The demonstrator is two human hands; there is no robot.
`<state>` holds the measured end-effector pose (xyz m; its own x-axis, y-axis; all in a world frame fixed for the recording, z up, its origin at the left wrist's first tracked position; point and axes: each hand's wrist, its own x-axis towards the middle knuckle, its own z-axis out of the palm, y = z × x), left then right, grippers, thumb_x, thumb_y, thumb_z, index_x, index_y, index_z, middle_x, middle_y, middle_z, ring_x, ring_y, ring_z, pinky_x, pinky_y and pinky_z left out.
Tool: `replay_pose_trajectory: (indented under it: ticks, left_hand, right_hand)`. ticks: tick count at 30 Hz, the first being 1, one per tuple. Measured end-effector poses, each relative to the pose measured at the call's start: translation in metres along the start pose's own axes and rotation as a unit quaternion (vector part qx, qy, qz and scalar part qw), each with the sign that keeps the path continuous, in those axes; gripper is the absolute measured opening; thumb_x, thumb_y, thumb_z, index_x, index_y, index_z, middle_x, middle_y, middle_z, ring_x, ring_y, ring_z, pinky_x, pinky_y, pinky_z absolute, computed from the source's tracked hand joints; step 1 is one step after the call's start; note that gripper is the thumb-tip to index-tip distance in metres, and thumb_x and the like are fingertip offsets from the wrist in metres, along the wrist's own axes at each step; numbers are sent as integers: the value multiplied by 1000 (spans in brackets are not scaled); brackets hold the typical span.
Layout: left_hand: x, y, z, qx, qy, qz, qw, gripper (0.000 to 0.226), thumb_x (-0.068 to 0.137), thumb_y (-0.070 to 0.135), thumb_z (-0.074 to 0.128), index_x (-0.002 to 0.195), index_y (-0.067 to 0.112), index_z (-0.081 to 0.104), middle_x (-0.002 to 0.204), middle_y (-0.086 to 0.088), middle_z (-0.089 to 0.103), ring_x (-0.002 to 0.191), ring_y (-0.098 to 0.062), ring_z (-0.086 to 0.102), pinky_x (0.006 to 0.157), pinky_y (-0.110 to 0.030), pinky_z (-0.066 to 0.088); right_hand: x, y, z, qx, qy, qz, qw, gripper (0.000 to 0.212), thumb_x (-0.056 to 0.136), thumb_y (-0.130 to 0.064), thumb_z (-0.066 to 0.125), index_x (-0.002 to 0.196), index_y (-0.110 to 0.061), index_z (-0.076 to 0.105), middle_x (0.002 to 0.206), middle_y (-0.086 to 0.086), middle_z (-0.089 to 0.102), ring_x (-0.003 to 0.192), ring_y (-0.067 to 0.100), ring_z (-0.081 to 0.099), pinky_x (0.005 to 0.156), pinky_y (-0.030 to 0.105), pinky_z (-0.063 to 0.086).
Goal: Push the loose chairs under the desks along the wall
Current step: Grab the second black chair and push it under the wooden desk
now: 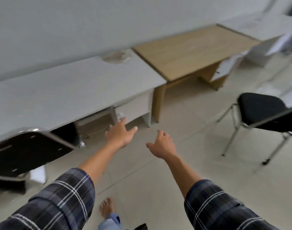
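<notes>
- My left hand (119, 132) and right hand (162, 144) hang spread and empty, between chairs.
- Next I judge: reach the loose black-seated metal-legged chair (258, 112), steer it under the wood-topped desk (188, 50).

One head-worn view looks steeply down and forward, tilted, close above the left hand (120, 133); the white table (62, 90) lies beyond it.

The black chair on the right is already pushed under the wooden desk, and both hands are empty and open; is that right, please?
Not quite. In the head view, the black chair on the right stands out on the tiled floor, apart from the wooden desk, not under it. The rest holds: the left hand and the right hand are both empty and open.
</notes>
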<state>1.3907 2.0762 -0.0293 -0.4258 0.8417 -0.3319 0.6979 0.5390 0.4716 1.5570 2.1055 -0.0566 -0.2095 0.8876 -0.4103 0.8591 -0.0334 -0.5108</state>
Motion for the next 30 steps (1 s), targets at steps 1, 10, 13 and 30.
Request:
replay_pose_trajectory:
  ticks: [1,10,13,30]
  left_hand:
    - [-5,27,15,34,-8,25,999,77,91,65,43,156,31,19,163,-2,21,148,-33,19,118,-51,21]
    - [-43,260,157,182,-88,243,949,80,90,68,41,157,31,15,164,-6,14,150,-37,9,118,-55,10]
    - [-46,318,199,201,-118,283,930,82,90,69,41,157,31,14,165,-6,12,150,-36,7,118,-54,8]
    - [-98,634,399,259,-188,461,827,82,91,65,45,157,30,11,164,-8,12,150,-35,6,120,-55,8]
  right_hand:
    - [-4,26,-15,-13,14,12,1000,77,90,-46,62,151,-12,30,157,11,35,147,31,29,116,54,30]
    - [-32,237,-139,15,136,191,972,82,91,-48,61,156,-15,22,167,9,19,155,30,12,120,62,18]
    - [-34,287,-174,31,150,237,959,89,93,-48,59,160,-15,11,170,10,9,157,30,5,122,61,13]
    - [-60,551,-357,138,259,399,869,90,95,-45,57,161,-16,4,170,11,3,157,31,-1,122,61,7]
